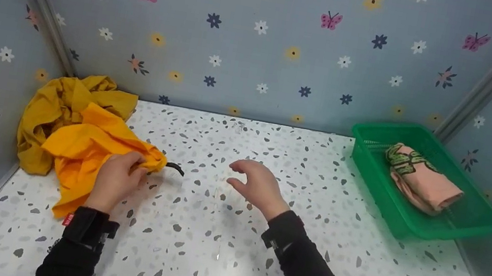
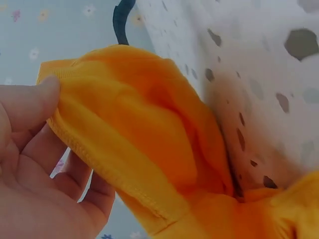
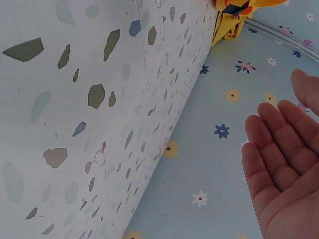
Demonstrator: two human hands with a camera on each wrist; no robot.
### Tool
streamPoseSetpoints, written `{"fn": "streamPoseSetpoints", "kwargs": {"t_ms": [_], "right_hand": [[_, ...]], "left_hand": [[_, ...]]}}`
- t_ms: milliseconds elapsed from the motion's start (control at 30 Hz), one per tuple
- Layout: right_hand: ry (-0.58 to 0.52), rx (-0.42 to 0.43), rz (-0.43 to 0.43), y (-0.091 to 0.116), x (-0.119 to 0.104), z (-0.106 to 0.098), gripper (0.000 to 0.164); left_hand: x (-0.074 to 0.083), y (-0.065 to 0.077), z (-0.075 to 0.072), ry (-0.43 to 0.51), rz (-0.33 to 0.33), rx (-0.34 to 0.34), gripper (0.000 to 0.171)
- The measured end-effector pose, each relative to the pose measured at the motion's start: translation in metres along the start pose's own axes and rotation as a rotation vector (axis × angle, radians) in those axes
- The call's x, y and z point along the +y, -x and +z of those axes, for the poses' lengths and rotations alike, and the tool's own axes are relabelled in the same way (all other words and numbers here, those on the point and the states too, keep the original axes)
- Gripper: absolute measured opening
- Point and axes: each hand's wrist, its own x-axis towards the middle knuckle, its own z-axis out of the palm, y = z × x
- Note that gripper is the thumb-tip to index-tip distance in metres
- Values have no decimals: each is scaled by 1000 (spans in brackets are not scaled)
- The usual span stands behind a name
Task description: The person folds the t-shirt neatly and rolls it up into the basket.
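In the head view the person's left hand (image 1: 117, 176) is at the near end of a bright orange-yellow fabric garment (image 1: 93, 140), which lies at the left of the white, grey-speckled tabletop (image 1: 209, 237), partly over a crumpled mustard-yellow cloth (image 1: 48, 110). The left wrist view shows the grip more plainly: thumb on top, fingers beneath, pinching a stitched edge of the garment, its fabric spreading away in loose folds. A thin black strip (image 1: 176, 168) sticks out past the garment's right end; a small red tag (image 1: 68, 219) at its lower edge shows only in the head view.

The right hand (image 1: 258, 185) is raised over the middle of the tabletop, holding nothing; the right wrist view shows its palm, the fingers gently bent and the thumb well apart from them.

Only the head view takes in the green plastic basket (image 1: 374, 183) at the right, with slanted sides and a rim. Inside lies a folded pink cloth with a green and dark print (image 1: 428, 183), slanting across the basket's floor
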Motion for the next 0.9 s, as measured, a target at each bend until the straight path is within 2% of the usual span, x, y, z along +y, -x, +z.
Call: {"fn": "streamPoseSetpoints", "kwargs": {"t_ms": [267, 600, 900], "right_hand": [[-3, 13, -11, -6, 1, -4, 34], [-12, -16, -11, -9, 3, -1, 36], [2, -66, -13, -10, 12, 10, 41]], "left_hand": [[17, 13, 8, 69, 107, -21, 11], [43, 30, 15, 270, 107, -89, 9], [70, 42, 2, 415, 122, -129, 11]]}}
